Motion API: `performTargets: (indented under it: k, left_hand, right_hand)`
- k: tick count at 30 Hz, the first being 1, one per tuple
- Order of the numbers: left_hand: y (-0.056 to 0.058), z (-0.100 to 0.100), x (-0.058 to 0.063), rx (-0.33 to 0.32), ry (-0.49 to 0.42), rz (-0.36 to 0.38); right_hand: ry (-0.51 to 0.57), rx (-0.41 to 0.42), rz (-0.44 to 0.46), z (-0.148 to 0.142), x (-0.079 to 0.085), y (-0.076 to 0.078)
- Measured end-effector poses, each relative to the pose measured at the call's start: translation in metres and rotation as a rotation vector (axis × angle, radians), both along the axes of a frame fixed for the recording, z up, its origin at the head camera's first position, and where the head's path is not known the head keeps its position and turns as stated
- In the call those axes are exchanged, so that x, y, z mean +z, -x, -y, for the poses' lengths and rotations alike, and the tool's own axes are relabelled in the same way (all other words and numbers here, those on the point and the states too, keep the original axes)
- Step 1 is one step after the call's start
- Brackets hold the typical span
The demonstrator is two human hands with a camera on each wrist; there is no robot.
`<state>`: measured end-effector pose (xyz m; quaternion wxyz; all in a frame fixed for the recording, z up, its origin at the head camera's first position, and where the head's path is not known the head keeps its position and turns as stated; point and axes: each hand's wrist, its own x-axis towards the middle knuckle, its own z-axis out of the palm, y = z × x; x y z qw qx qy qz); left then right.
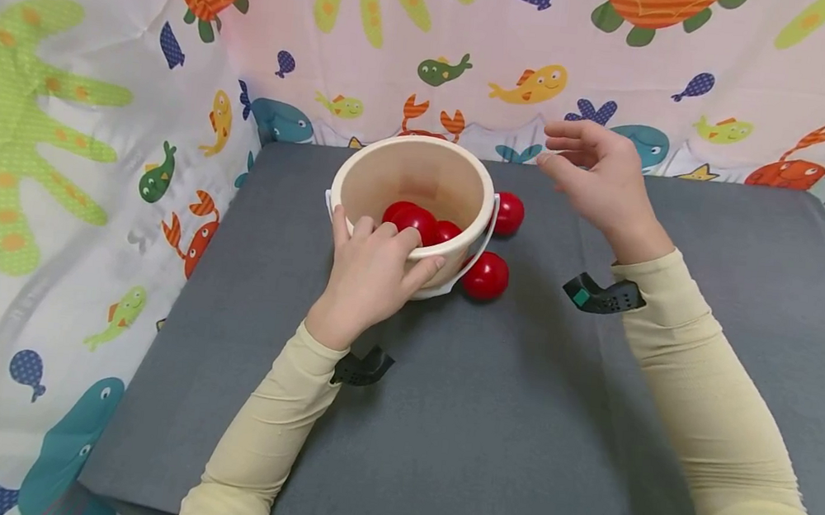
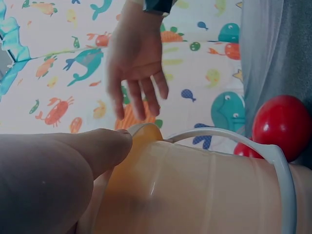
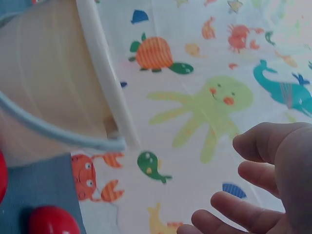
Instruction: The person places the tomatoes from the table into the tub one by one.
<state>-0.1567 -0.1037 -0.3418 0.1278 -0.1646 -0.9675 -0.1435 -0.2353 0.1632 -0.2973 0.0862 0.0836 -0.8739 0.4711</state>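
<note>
A cream bucket (image 1: 448, 276) stands on the dark grey table, several shiny red balls (image 1: 416, 223) inside it. My left hand (image 1: 370, 266) grips its near rim, fingers hooked over the edge and thumb along the outside. To the right of the bucket, my right hand (image 1: 599, 176) is raised above the table, fingers loosely extended and holding nothing. Two more red balls lie on the table beside the bucket: one at its near right (image 1: 485, 276), another farther back (image 1: 509, 215). The white bucket handle (image 2: 287, 195) hangs down the bucket's side.
The grey table (image 1: 485, 430) stretches to both sides and toward me. Behind it and along the left hangs a white cloth (image 1: 404, 37) printed with sea animals. Each forearm wears a black wrist strap, seen on the left (image 1: 363, 366) and right (image 1: 606, 297).
</note>
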Motion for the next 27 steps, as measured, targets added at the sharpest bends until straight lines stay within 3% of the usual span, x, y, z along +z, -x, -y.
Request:
performTargets:
  k: [7, 13, 27]
  left_hand:
    - [0.0, 0.0, 0.002, 0.0, 0.001, 0.02]
    - [0.0, 0.0, 0.001, 0.0, -0.004, 0.019]
    - [0.0, 0.0, 0.001, -0.001, -0.002, 0.019]
  right_hand:
    - [0.069, -0.044, 0.065, -0.024, -0.017, -0.008]
    - [0.126, -0.038, 0.103, -0.038, -0.042, -0.013]
    - [0.253, -0.048, 0.171, -0.047, -0.08, -0.02]
